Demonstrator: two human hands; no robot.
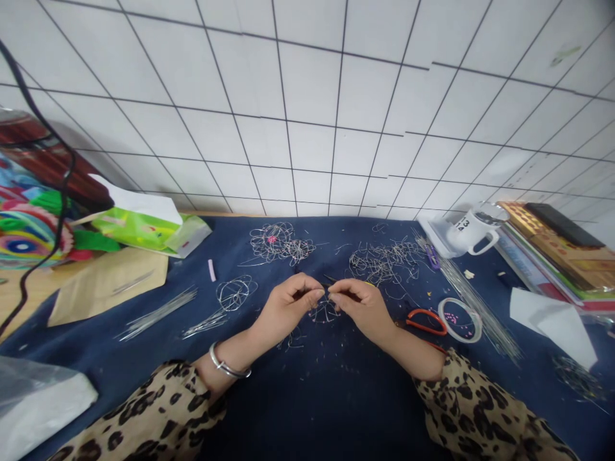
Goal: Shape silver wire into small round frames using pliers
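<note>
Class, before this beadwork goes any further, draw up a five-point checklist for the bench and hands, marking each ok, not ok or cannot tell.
1. Both hands at the work: ok. The left hand and right hand pinch at a small wire piece.
2. Grip firm: cannot tell; the fingers hide the contact.
3. Pink beads gathered: ok, they lie inside the white ring.
4. Cloth free of scraps: not ok. Wire scraps lie near the hands.
5. White mug clear of the hands: ok, it is well off to the right.
</note>
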